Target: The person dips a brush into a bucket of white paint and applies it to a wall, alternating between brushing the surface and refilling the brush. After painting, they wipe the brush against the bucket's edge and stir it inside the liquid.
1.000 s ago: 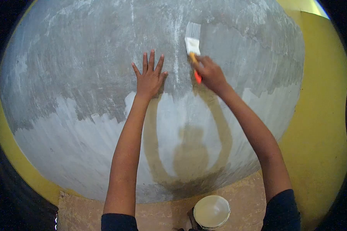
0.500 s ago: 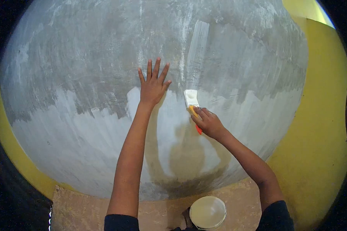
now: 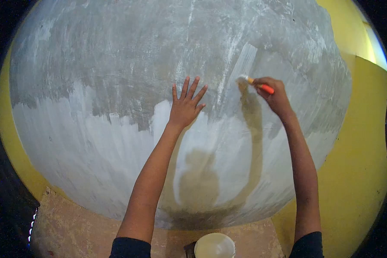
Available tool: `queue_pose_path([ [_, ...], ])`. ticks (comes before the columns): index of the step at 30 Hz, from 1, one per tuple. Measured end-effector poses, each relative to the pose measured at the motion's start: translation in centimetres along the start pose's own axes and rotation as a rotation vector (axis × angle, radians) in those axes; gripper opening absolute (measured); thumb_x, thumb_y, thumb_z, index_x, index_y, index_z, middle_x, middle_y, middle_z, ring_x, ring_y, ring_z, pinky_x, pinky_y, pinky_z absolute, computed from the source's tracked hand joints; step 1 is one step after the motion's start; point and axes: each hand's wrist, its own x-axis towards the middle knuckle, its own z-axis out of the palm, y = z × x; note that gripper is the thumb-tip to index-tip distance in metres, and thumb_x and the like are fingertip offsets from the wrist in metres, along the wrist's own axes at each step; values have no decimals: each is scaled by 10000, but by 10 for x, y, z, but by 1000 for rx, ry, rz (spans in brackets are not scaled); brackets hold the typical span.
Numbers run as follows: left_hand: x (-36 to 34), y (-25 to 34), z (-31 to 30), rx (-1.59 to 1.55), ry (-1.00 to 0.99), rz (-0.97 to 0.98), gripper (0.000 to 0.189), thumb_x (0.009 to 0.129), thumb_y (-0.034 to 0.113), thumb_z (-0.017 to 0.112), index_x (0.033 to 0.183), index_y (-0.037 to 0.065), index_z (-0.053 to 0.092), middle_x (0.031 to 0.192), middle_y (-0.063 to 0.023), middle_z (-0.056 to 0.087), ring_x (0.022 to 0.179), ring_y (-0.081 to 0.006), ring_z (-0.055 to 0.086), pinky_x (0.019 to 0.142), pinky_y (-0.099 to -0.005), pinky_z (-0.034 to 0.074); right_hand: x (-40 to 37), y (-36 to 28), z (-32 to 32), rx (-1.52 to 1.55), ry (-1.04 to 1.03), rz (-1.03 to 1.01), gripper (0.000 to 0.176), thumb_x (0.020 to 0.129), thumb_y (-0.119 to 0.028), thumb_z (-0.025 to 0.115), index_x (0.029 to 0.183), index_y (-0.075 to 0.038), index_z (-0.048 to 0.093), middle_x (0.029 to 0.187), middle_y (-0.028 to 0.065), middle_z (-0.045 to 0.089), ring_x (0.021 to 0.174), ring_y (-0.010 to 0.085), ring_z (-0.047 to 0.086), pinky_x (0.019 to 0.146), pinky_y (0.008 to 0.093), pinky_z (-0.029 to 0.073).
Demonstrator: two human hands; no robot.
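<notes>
My left hand (image 3: 185,107) lies flat against the grey wall (image 3: 116,51), its fingers spread. In my right hand (image 3: 273,94) is a paintbrush (image 3: 267,88) with an orange-red and yellow handle, my fingers closed round it. The bristles touch the wall inside a pale streak of fresh paint (image 3: 245,60), up and to the right of my left hand. Lower down, the wall carries a whitish coat (image 3: 116,150) with a ragged upper edge; above that it is bare grey with thin white streaks.
A round tub of pale paint (image 3: 215,246) stands at the bottom, on the brownish floor (image 3: 81,228). Yellow wall (image 3: 352,172) borders the grey area on the right, with a thin yellow strip on the left. My shadow falls across the lower wall.
My right hand has moved up and to the right with the paintbrush, from the white coat's edge to the streak above. The view has shifted; my left hand still rests on the wall.
</notes>
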Motion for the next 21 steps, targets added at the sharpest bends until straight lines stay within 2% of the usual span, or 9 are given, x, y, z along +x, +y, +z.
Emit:
queue_pose_path([
  [5, -1, -1, 1, -37, -15, -2, 684, 986, 511, 496, 1592, 363, 217, 1694, 2, 30, 1556, -294, -18, 1177, -686, -18, 40, -6, -19, -170, 75, -34, 231, 802, -18, 734, 1030, -30, 699, 1025, 148, 720, 977, 327, 686, 845, 404, 547],
  [7, -2, -1, 1, -38, -12, 0, 683, 986, 507, 499, 1592, 363, 217, 1694, 1, 30, 1556, -293, -18, 1178, -687, -15, 40, -10, -17, -261, 160, -155, 238, 812, -30, 722, 1050, -36, 699, 1073, 155, 712, 976, 331, 682, 835, 411, 550],
  [8, -1, -2, 0, -37, -7, 1, 683, 987, 503, 501, 1592, 363, 218, 1694, 0, 30, 1556, -292, -18, 1178, -687, -12, 36, -10, -12, -264, 164, -151, 238, 812, -30, 722, 1050, -36, 699, 1073, 155, 712, 976, 331, 682, 835, 411, 550],
  [10, -1, -2, 1, -35, -2, 5, 683, 987, 503, 501, 1592, 363, 218, 1694, -1, 30, 1556, -293, -17, 1177, -690, -6, 17, -8, 4, -423, 197, -243, 265, 824, -46, 709, 1089, -54, 698, 1102, 161, 694, 957, 340, 676, 814, 418, 551],
  [13, -1, -1, 1, -18, -3, 7, 687, 986, 504, 505, 1593, 363, 216, 1694, -2, 29, 1556, -293, -17, 1175, -694, 4, -27, -8, 43, -496, 81, -117, 376, 814, -41, 690, 1187, -78, 665, 1111, 166, 662, 955, 325, 663, 777, 401, 557],
  [15, 0, -1, 1, -4, -9, 11, 690, 983, 504, 509, 1592, 365, 216, 1694, -2, 28, 1556, -293, -18, 1174, -695, 7, -61, -12, 75, -472, 11, -69, 416, 813, -32, 673, 1224, -84, 639, 1172, 175, 643, 986, 323, 652, 769, 401, 565],
  [21, -1, -1, 1, -15, -13, 8, 708, 974, 502, 528, 1593, 368, 213, 1695, -4, 27, 1557, -295, -19, 1171, -698, 8, -127, -45, 117, -407, -59, -132, 406, 805, -42, 677, 1206, -75, 615, 1256, 175, 611, 1028, 321, 639, 732, 413, 583],
])
